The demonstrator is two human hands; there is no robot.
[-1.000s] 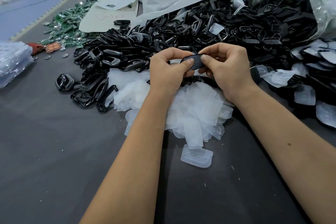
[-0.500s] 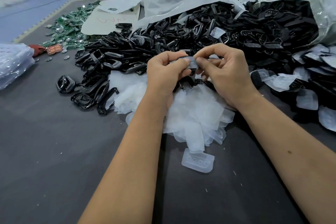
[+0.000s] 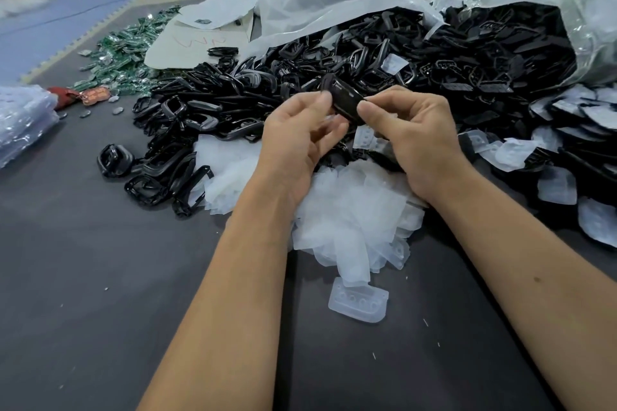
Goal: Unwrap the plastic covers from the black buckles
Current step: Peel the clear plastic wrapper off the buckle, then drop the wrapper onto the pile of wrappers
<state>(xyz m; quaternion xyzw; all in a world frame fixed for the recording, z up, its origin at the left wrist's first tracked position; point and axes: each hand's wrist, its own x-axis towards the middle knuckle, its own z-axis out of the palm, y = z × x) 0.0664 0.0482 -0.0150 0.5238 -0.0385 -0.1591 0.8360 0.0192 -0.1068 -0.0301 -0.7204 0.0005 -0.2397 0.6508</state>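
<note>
**A:** Head view puts your left fingers (image 3: pixel 322 100) and thumb pinched on the near-left end of the black buckle (image 3: pixel 344 100); your right thumb and forefinger pinch its other end. What changed?

**B:** Half a second ago a pale film lay across the piece between your fingertips. Now your left hand (image 3: pixel 300 140) and right hand (image 3: pixel 414 140) hold it bare and glossy, and a clear cover (image 3: pixel 365 138) hangs just below the buckle, under your right fingers. I judge this one unwrapped.

**A:** And its lie?

**B:** Its long axis runs from upper left down to lower right, tilted, broad face toward you. It sits raised above the white heap of shed covers (image 3: pixel 350 213), the loose black buckles pile (image 3: pixel 233 100) beyond it and to the left
</note>
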